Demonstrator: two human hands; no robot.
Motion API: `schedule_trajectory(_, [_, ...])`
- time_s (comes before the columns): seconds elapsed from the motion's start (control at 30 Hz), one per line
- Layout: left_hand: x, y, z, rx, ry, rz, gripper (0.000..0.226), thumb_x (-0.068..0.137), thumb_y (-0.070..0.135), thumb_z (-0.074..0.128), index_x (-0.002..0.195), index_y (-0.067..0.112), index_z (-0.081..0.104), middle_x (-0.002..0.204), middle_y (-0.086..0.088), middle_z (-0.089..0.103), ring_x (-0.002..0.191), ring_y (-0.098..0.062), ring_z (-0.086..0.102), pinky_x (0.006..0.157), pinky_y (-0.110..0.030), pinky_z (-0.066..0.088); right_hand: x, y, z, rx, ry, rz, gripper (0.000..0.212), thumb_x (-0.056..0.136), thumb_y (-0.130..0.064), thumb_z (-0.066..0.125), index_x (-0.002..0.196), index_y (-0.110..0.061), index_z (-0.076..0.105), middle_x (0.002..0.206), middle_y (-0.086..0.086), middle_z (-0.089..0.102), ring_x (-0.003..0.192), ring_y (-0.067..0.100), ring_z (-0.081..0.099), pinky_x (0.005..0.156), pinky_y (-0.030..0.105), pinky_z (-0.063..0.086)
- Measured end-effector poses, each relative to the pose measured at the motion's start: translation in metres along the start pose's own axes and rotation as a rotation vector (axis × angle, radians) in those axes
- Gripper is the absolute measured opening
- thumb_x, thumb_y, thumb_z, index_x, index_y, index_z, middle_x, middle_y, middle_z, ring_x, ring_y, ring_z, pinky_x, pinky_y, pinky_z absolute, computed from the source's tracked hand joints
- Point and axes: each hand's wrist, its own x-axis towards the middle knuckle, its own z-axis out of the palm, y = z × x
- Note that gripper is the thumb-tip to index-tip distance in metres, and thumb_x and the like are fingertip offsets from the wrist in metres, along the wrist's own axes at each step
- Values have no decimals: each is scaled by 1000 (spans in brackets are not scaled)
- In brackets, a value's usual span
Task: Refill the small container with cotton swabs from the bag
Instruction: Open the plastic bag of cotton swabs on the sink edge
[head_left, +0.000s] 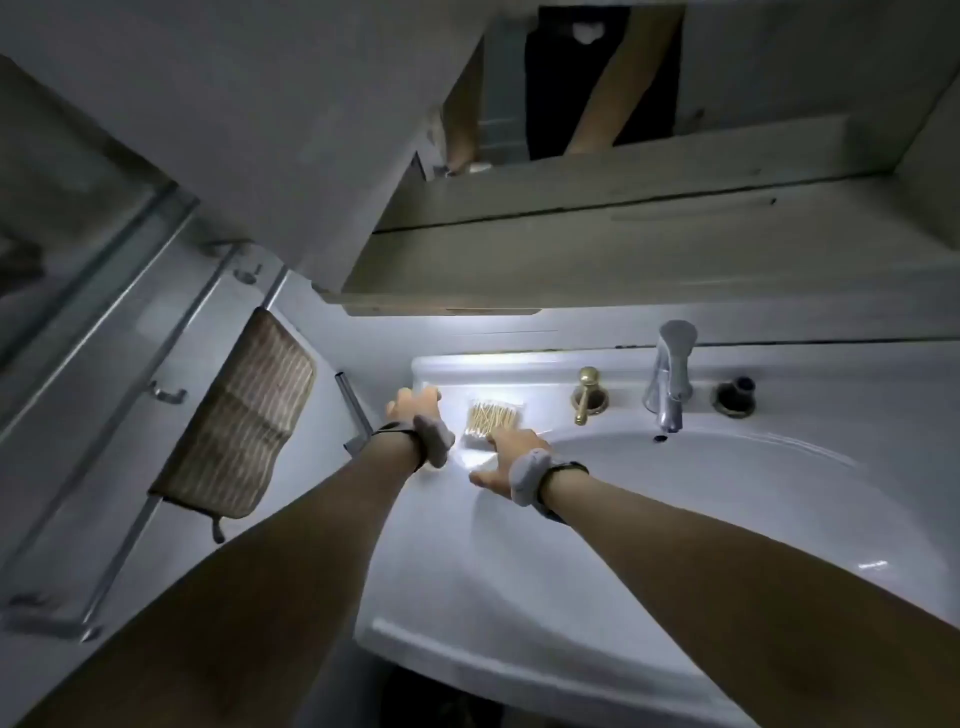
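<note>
A clear bag of cotton swabs (492, 417) with pale wooden sticks lies flat on the back left of the white sink counter (441, 519). My left hand (413, 408) rests on the counter just left of the bag, fingers spread, holding nothing. My right hand (511, 457) lies palm down just in front of the bag, its fingertips at the bag's near edge, fingers apart. Both wrists wear grey bands. I see no small container; glare between my hands hides that patch of counter.
A chrome tap (670, 379) stands behind the basin (727, 493), with a brass stopper knob (587, 395) to its left and a dark round fitting (735, 397) to its right. A striped brown towel (244, 426) hangs on a rail at left. A mirror cabinet (571, 249) overhangs the counter.
</note>
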Motion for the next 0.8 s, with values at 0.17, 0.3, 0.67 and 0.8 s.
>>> schedule_trajectory(0.17, [34, -22, 24, 10, -141, -48, 78, 81, 35, 70, 148, 25, 32, 145, -14, 35, 126, -36, 49, 99, -36, 45, 38, -12, 33, -139, -116, -16, 58, 83, -46, 67, 126, -10, 53, 121, 11, 60, 112, 33, 58, 90, 31, 48])
schedule_trajectory(0.3, [48, -36, 37, 11, -190, -19, 68, 83, 30, 64, 145, 23, 36, 138, -11, 49, 113, -29, 55, 88, -28, 45, 56, -14, 48, -151, -121, -25, 34, 78, -39, 66, 90, -12, 50, 88, 6, 60, 79, 28, 61, 67, 30, 50])
schedule_trajectory(0.67, [46, -70, 34, -329, -332, -13, 65, 73, 49, 75, 125, 12, 59, 112, -3, 69, 92, -18, 71, 90, -30, 55, 64, -13, 72, 44, -27, -110, 29, 75, -46, 69, 89, -28, 51, 89, -3, 59, 78, 21, 60, 56, 26, 37])
schedule_trajectory(0.8, [48, -70, 29, -515, -303, -97, 48, 82, 48, 73, 99, 4, 66, 108, -3, 62, 78, -18, 67, 72, -26, 61, 60, -9, 75, 127, 7, -39, 32, 77, -35, 71, 98, -19, 53, 95, -1, 58, 85, 21, 59, 69, 31, 49])
